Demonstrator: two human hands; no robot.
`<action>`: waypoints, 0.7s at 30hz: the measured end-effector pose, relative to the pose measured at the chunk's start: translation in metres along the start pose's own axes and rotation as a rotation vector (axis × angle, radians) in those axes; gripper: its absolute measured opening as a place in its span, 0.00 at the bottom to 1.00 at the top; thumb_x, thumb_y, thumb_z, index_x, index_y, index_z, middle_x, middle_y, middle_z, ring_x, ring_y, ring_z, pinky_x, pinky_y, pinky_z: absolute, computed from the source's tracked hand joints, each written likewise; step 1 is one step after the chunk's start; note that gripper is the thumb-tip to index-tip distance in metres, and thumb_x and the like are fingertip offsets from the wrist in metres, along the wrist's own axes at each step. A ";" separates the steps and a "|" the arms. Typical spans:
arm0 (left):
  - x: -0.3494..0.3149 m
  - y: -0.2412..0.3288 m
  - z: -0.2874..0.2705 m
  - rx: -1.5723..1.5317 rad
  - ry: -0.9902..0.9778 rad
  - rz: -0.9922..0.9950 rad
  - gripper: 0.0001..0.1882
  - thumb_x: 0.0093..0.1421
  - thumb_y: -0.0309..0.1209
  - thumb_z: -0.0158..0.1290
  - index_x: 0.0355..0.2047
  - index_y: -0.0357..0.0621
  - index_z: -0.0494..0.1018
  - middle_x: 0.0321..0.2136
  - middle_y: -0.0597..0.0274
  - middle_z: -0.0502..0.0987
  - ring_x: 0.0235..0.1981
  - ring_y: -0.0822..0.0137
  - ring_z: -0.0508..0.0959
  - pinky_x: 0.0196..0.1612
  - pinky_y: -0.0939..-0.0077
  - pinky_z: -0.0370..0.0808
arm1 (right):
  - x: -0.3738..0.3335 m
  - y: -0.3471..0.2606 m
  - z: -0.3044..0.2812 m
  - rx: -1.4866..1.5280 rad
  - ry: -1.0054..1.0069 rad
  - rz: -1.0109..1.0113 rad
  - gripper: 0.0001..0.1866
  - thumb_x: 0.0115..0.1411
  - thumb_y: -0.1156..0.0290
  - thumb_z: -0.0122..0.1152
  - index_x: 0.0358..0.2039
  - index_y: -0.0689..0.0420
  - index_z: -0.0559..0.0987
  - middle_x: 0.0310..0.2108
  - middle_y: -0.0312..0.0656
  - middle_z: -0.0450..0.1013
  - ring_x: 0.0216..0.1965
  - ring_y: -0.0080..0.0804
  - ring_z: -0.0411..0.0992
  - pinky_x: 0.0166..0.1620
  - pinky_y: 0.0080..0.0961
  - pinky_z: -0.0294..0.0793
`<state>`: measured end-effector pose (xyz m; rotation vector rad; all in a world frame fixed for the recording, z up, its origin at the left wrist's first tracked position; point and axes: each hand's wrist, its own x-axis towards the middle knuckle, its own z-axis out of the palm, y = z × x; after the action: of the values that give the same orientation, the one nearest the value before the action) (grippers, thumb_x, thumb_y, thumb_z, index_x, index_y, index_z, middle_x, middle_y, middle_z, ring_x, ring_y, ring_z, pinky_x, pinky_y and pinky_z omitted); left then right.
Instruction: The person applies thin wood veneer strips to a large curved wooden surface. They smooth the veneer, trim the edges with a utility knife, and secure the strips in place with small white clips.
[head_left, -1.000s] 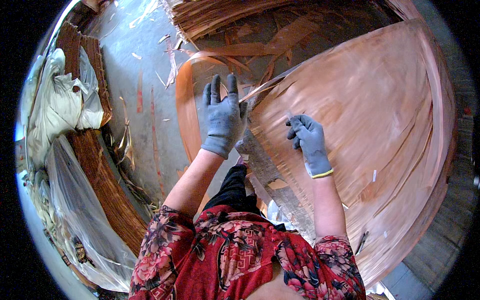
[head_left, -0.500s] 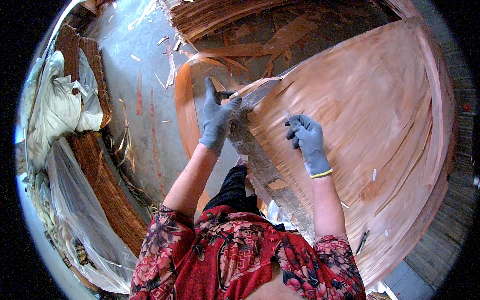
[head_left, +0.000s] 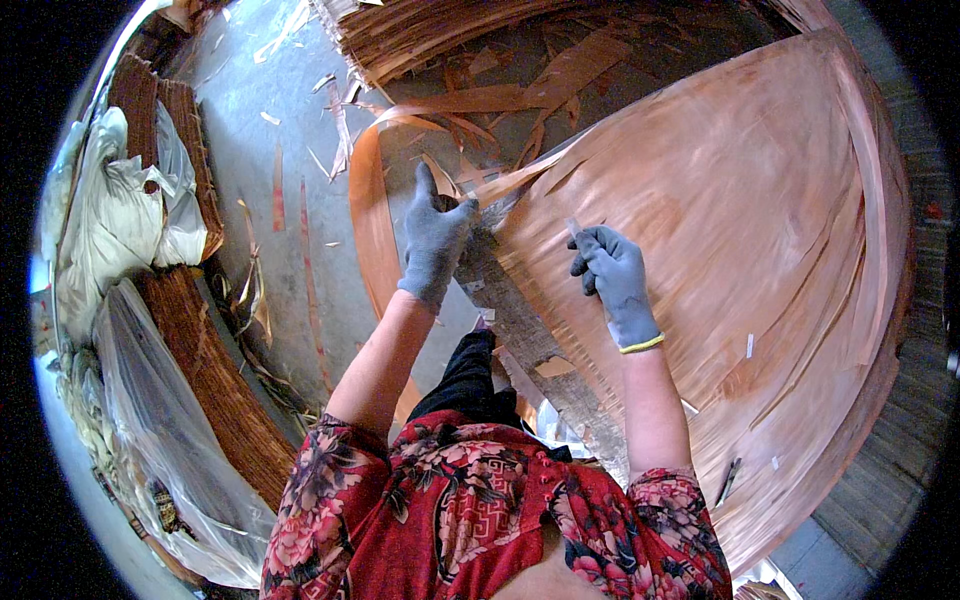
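Note:
A large sheet of thin reddish-brown wood veneer point(head_left: 690, 220) lies on a stack to my right. At its near-left corner is my left hand point(head_left: 435, 245), in a grey glove, with the index finger stretched away from me. Its thumb and other fingers close on the end of a narrow veneer strip point(head_left: 520, 178) along the sheet's far edge; the exact grip is partly hidden. Over the sheet, my gloved right hand point(head_left: 612, 275) pinches a small clear piece of tape point(head_left: 573, 226) between thumb and fingertips.
A worn board edge point(head_left: 520, 320) runs under the sheet's left side. A dark slim tool point(head_left: 729, 480) lies on the veneer near me. A long curled veneer ribbon point(head_left: 370, 210) hangs beside my left hand. Plastic-covered veneer stacks point(head_left: 200, 370) stand left; scraps litter the floor point(head_left: 250, 120).
My left hand has shifted slightly, and the strip at the corner has turned to show more of its face. The right hand still holds the tape, almost in the same place.

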<state>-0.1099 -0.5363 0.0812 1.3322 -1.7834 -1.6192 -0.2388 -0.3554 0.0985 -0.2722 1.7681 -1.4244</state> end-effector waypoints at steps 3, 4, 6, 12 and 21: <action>0.001 -0.015 0.005 0.126 0.039 0.071 0.43 0.48 0.24 0.56 0.62 0.32 0.46 0.25 0.57 0.74 0.24 0.68 0.73 0.29 0.76 0.71 | 0.000 -0.003 0.002 -0.021 0.004 0.017 0.11 0.61 0.67 0.51 0.26 0.59 0.76 0.13 0.35 0.68 0.10 0.14 0.59 0.13 0.14 0.57; 0.001 -0.015 0.004 0.302 0.041 0.084 0.45 0.47 0.29 0.56 0.61 0.30 0.46 0.26 0.55 0.74 0.24 0.67 0.73 0.29 0.75 0.71 | 0.001 -0.002 0.002 -0.030 0.007 0.026 0.11 0.61 0.67 0.51 0.26 0.59 0.76 0.13 0.35 0.68 0.10 0.14 0.60 0.13 0.14 0.57; 0.001 -0.013 0.005 0.371 0.017 0.082 0.45 0.45 0.30 0.56 0.61 0.31 0.47 0.26 0.51 0.75 0.25 0.63 0.74 0.31 0.73 0.72 | 0.002 0.000 0.002 -0.064 0.003 0.034 0.10 0.60 0.68 0.52 0.26 0.59 0.76 0.14 0.34 0.68 0.11 0.14 0.61 0.14 0.14 0.58; -0.004 -0.001 0.013 0.583 -0.031 -0.028 0.43 0.43 0.32 0.50 0.61 0.36 0.50 0.32 0.39 0.76 0.36 0.45 0.77 0.41 0.62 0.71 | 0.012 -0.009 0.009 -0.240 -0.073 0.001 0.11 0.60 0.66 0.53 0.26 0.60 0.76 0.16 0.34 0.69 0.13 0.14 0.61 0.15 0.13 0.57; -0.004 -0.004 0.010 0.572 -0.051 -0.015 0.44 0.44 0.36 0.52 0.62 0.36 0.48 0.33 0.39 0.76 0.37 0.46 0.77 0.41 0.63 0.71 | 0.049 -0.024 0.040 -0.790 -0.285 -0.170 0.18 0.56 0.52 0.53 0.24 0.53 0.79 0.17 0.41 0.74 0.21 0.33 0.73 0.28 0.33 0.70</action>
<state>-0.1142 -0.5276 0.0761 1.5406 -2.3842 -1.1946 -0.2494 -0.4222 0.0972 -1.0021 2.0142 -0.6753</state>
